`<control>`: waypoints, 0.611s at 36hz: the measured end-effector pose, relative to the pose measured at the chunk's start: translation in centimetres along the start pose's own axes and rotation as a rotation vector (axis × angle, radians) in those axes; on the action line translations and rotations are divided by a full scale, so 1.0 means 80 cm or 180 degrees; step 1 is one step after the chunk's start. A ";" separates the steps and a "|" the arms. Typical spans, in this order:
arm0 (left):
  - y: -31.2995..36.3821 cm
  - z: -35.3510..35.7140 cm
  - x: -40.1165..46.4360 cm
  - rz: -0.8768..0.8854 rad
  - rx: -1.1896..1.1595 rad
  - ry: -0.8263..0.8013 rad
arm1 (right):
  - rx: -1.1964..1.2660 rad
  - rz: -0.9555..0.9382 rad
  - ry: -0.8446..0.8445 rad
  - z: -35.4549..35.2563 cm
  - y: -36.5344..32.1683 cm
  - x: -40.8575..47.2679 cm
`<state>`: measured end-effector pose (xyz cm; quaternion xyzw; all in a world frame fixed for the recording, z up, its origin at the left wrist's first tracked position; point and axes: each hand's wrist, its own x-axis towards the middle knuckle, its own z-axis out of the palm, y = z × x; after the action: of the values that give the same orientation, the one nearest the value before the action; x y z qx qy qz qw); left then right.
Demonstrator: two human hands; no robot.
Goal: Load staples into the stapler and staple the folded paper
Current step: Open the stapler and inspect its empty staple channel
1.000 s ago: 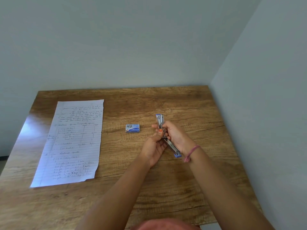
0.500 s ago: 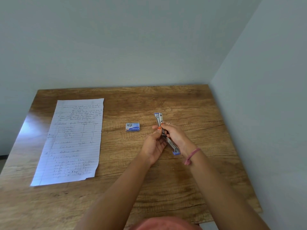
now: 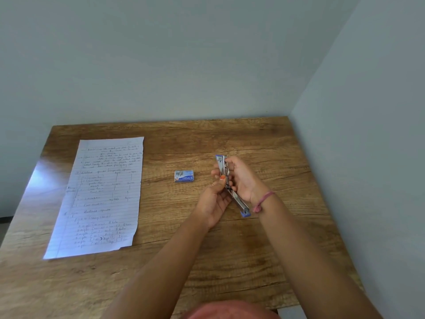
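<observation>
I held the stapler (image 3: 232, 185) swung wide open above the right half of the table (image 3: 230, 261), one arm pointing away from me and the other slanting back toward my right wrist. My right hand (image 3: 243, 178) curled round its hinge, and the fingers of my left hand (image 3: 215, 201) pinched it from the other side. The staple box (image 3: 184, 176) lay just left of my hands. The paper (image 3: 101, 194) lay flat, well apart at the left.
</observation>
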<state>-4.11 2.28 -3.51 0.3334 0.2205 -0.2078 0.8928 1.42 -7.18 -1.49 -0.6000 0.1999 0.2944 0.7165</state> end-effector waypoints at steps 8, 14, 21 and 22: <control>0.000 -0.001 0.001 0.0021 0.0001 -0.0064 | 0.0087 0.0041 0.0001 0.000 -0.003 -0.001; 0.000 -0.001 0.001 0.0024 0.0034 -0.0061 | 0.0011 -0.0107 -0.0128 -0.007 0.011 -0.009; -0.001 -0.001 0.000 0.0017 0.0048 -0.0039 | 0.0074 -0.0228 -0.0179 -0.012 0.017 -0.018; -0.001 -0.001 0.000 0.0016 0.0052 -0.0036 | 0.0097 -0.0244 -0.0204 -0.013 0.017 -0.019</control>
<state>-4.16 2.27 -3.64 0.3401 0.2128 -0.2093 0.8918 -0.57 -8.33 -1.72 -0.5865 0.1581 0.2828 0.7423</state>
